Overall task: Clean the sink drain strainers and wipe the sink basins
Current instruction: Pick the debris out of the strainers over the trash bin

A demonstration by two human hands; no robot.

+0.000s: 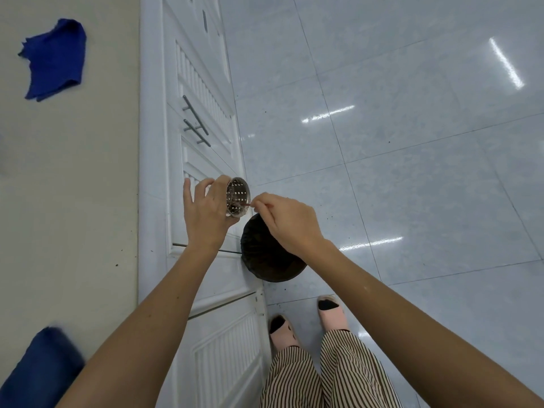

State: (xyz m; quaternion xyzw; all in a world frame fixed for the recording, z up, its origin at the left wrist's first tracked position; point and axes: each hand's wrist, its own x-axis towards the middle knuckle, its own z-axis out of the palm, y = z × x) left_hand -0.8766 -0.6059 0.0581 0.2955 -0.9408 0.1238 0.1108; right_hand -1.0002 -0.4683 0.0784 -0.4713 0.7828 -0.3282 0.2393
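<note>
Picking at a metal drain strainer (pixel 238 197) beside the black-lined bin (pixel 268 254).
Grips the strainer's wall with the left hand (pixel 206 213), mouth turned sideways, just past the bin's far rim. Pinches a thin stick (pixel 245 205) in the right hand (pixel 287 222), tip poked into the perforated cup. Far left of the bin, on the desk (pixel 67 172): a crumpled blue cloth (pixel 54 58).

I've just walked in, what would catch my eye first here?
In the middle, the left hand holds a shiny holed strainer on its side, and the right hand pinches a thin stick poking into it. Just below them a dark bin stands on the pale tiled floor. A bright blue cloth lies crumpled on the counter, upper left.
</note>
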